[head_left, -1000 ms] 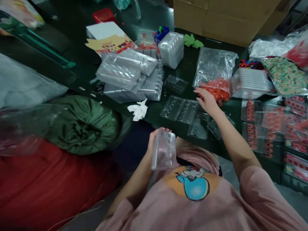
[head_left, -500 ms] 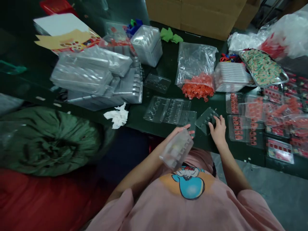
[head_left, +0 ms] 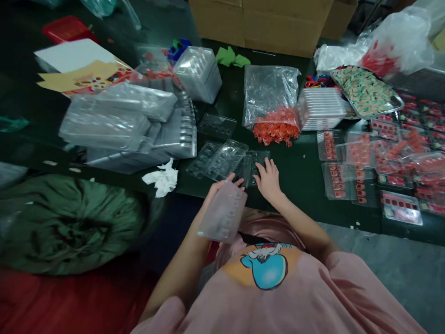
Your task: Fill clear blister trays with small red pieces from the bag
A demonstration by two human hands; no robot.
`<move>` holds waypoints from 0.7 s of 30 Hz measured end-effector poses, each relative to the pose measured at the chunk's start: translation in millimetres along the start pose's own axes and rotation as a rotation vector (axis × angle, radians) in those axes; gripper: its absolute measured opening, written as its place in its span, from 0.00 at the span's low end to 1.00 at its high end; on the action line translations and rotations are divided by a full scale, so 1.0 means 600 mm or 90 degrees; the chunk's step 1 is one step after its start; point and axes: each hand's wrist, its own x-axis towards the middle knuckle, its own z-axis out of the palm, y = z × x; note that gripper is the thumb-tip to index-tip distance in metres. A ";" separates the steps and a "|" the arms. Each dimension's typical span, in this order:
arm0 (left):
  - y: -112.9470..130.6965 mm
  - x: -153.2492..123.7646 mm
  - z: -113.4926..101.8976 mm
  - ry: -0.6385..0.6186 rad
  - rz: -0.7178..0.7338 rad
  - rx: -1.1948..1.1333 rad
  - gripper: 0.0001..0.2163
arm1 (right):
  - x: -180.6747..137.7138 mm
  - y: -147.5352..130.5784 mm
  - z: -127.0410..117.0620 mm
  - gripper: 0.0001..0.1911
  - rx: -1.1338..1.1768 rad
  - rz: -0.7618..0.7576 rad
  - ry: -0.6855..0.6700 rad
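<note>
My left hand point(head_left: 217, 191) is closed round a small stack of clear plastic blister trays point(head_left: 223, 213), held just off the near edge of the dark green table point(head_left: 299, 169). My right hand point(head_left: 267, 178) lies on the table with its fingers resting on loose empty clear trays point(head_left: 222, 158) spread near the edge. Whether it grips one I cannot make out. Just beyond, a clear bag of small red pieces point(head_left: 274, 130) lies open on the table.
A large pile of clear tray stacks point(head_left: 125, 123) fills the left of the table. Filled trays with red pieces point(head_left: 375, 167) cover the right side. A crumpled white tissue point(head_left: 162, 178) lies near the edge. Cardboard boxes point(head_left: 260, 23) stand behind. A green sack point(head_left: 73, 222) sits left.
My right hand drew back from the bag of red pieces to the table's near edge, then slid left onto the loose trays. My left hand kept its stack, tilting it slightly.
</note>
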 end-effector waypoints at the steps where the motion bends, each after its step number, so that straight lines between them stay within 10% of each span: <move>1: 0.006 -0.003 -0.003 0.005 0.014 0.003 0.24 | 0.005 -0.011 0.006 0.24 0.000 -0.008 -0.019; 11: -0.049 -0.006 0.024 -0.035 0.046 -0.008 0.10 | -0.021 -0.011 -0.050 0.20 0.227 -0.069 0.005; 21: -0.096 -0.019 0.076 -0.099 0.121 0.150 0.13 | -0.056 -0.010 -0.132 0.07 0.475 -0.148 -0.173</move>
